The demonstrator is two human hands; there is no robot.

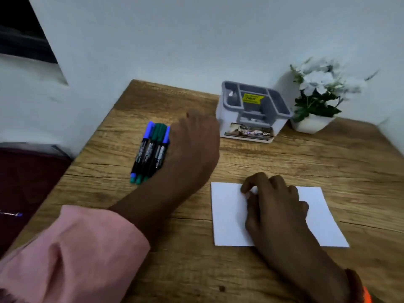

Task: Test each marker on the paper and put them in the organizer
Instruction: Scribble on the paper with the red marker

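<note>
The left hand lies over the right edge of a bunch of markers, blue and green capped, apparently to pick one; its fingers are hidden, so I cannot tell whether it grips anything. The right hand rests on the paper, fingers curled and holding nothing, likely pinning the sheet for testing. The organizer stands beyond both hands, just past the left one, with no markers seen in it. A plant sits right of it on the tabletop.
</note>
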